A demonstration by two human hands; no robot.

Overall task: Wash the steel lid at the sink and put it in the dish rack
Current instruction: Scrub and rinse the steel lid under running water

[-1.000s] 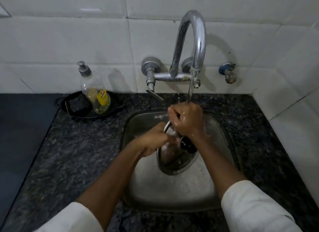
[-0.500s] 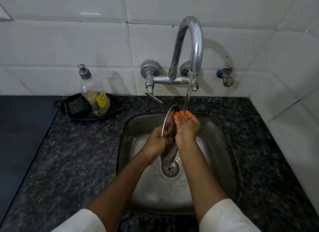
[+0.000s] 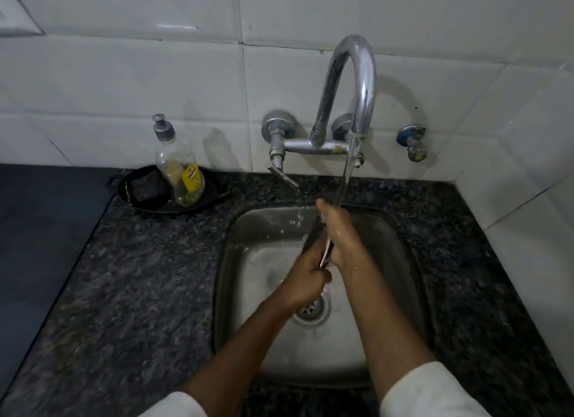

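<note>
Holds steel lid edge-on over sink, at 12 o'clock from the drain, under the faucet stream. Clamps its lower rim in curled left hand. Presses right hand flat against the far face, fingers stretched. Shows only a dark wet sliver with a thin bright rim. Soap bottle off at 10 o'clock.

Steel lid: wet, upright, edge-on; left hand grips lower rim, right hand flat against its face.
</note>
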